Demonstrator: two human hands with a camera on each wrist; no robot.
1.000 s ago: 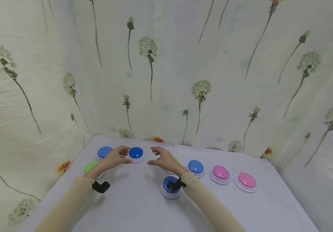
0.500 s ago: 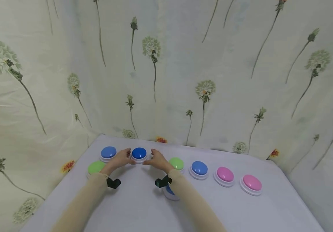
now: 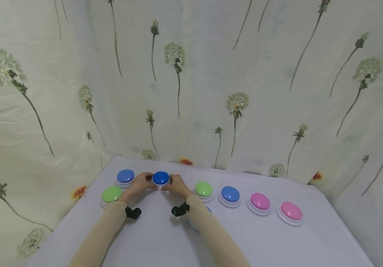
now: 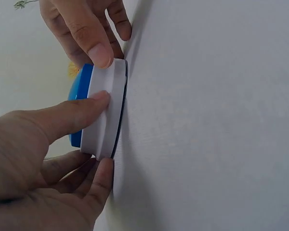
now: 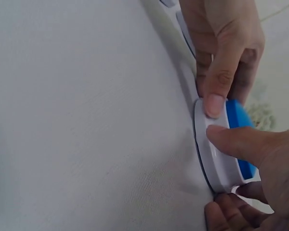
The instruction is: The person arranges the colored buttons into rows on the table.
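At the far left part of the white table, the left hand and the right hand both pinch the dark blue button by its white base; it sits on the cloth between them. In the left wrist view the thumb presses on the white rim, with other fingers under it, and the right wrist view shows the same from the other side. I judge that the step in hand is taking hold of this button with two hands. The next move seems to need an even lift or slide, so that the base does not tip.

From left to right, a green button and a light blue button stand just beside the left hand. To the right come a second green button, a blue one and two pink ones. One more blue button is mostly hidden under the right forearm, and it could be knocked if the arm draws back. The flowered curtain hangs close behind.
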